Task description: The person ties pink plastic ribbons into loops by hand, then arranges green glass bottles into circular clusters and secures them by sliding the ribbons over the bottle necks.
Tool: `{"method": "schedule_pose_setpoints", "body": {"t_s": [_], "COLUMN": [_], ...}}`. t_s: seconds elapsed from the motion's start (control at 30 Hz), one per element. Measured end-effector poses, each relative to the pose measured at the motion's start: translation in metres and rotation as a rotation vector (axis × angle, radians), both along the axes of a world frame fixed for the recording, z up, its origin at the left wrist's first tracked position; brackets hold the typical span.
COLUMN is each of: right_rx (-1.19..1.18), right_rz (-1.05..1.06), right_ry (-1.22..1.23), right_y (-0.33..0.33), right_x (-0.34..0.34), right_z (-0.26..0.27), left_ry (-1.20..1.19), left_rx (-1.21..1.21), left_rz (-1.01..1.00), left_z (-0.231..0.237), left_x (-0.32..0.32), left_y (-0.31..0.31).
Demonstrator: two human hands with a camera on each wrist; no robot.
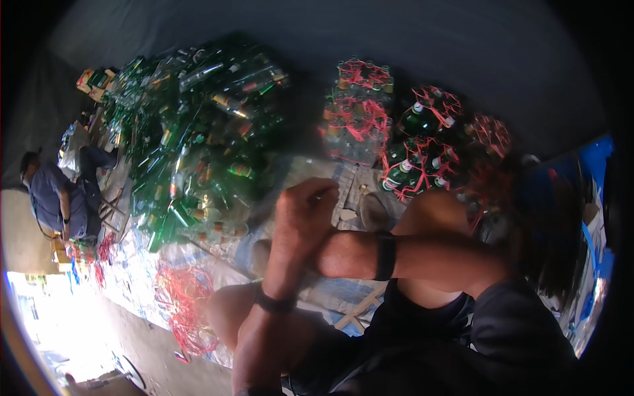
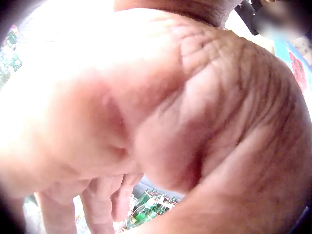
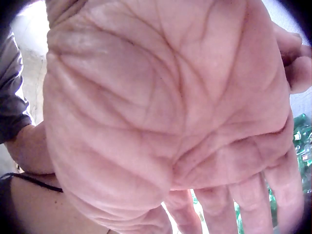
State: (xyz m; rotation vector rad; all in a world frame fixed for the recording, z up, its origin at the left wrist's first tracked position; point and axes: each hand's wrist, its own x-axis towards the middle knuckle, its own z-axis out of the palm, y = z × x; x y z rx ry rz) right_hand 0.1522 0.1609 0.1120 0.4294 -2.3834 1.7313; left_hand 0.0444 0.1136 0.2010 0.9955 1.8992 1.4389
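Note:
In the head view my left hand point(image 1: 300, 221) is raised in front of my lap, its fingers loosely bent and holding nothing. My right forearm point(image 1: 436, 261) reaches across from the right, and its hand lies largely hidden behind the left wrist. Close up, the left palm point(image 2: 161, 112) fills the left wrist view, with several fingers point(image 2: 95, 204) pointing down. The right palm point(image 3: 165, 107) appears bare in its own view, fingers point(image 3: 251, 204) extended. Beyond both hands lies a large heap of green glass bottles point(image 1: 198, 152).
Bundles of bottles tied with red string point(image 1: 360, 119) stand behind my knees, beside more tied green bottles point(image 1: 422, 165). A tangle of red string point(image 1: 188, 300) lies on the floor sheet at left. Another person point(image 1: 59, 195) sits at far left. Blue material point(image 1: 598, 158) edges the right.

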Motion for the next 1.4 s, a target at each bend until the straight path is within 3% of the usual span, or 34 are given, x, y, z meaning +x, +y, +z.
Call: {"method": "schedule_pose_setpoints", "body": {"t_s": [0.1, 0.13, 0.2, 0.23, 0.3, 0.43, 0.5, 0.63, 0.7, 0.8, 0.97, 1.17, 1.23, 1.4], "right_rx": [0.95, 0.953, 1.081, 1.083, 1.097, 0.889, 1.196, 1.184, 1.21, 1.149, 1.214, 1.259, 1.247, 1.162], "right_rz": [-0.202, -0.212, -0.363, -0.371, 0.134, -0.003, 0.07, -0.017, -0.342, -0.182, -0.316, -0.337, -0.15, -0.217], "right_ry": [0.363, 0.358, 0.594, 0.588, -0.089, 0.026, -0.01, 0.031, 0.394, 0.235, 0.351, 0.306, 0.042, -0.015], "right_y": [-0.013, -0.011, -0.003, -0.003, -0.004, -0.011, -0.004, -0.006, -0.005, -0.014, -0.002, -0.024, -0.027, -0.026], "right_x": [-0.012, -0.01, -0.006, -0.005, -0.006, -0.011, -0.005, -0.005, -0.005, -0.022, 0.0, -0.026, -0.035, -0.039], "right_z": [-0.039, -0.039, -0.003, 0.011, 0.03, 0.01, 0.05, 0.044, 0.042, 0.023, 0.07, 0.046, 0.05, 0.055], "left_ry": [-0.006, -0.013, 0.005, 0.025, -0.087, -0.105, -0.114, -0.086, -0.052, -0.13, -0.037, -0.021, -0.046, -0.056], "left_rx": [-0.032, -0.029, -0.038, -0.05, -0.082, -0.091, -0.108, -0.115, -0.123, -0.145, -0.1, -0.103, -0.136, -0.114], "left_rz": [-0.002, -0.008, -0.013, -0.005, 0.0, 0.006, -0.003, -0.002, -0.007, 0.004, -0.001, 0.013, 0.068, 0.064], "left_z": [0.006, 0.008, 0.01, 0.012, 0.014, 0.02, 0.022, 0.022, 0.028, 0.03, 0.022, 0.015, 0.022, 0.023], "left_x": [0.0, 0.0, 0.0, 0.0, 0.002, 0.001, 0.001, -0.001, 0.0, 0.0, -0.009, -0.016, -0.012, -0.016], "left_y": [0.0, 0.0, 0.0, 0.0, 0.0, 0.0, 0.0, 0.001, 0.0, 0.0, -0.004, -0.008, -0.006, -0.006]}}
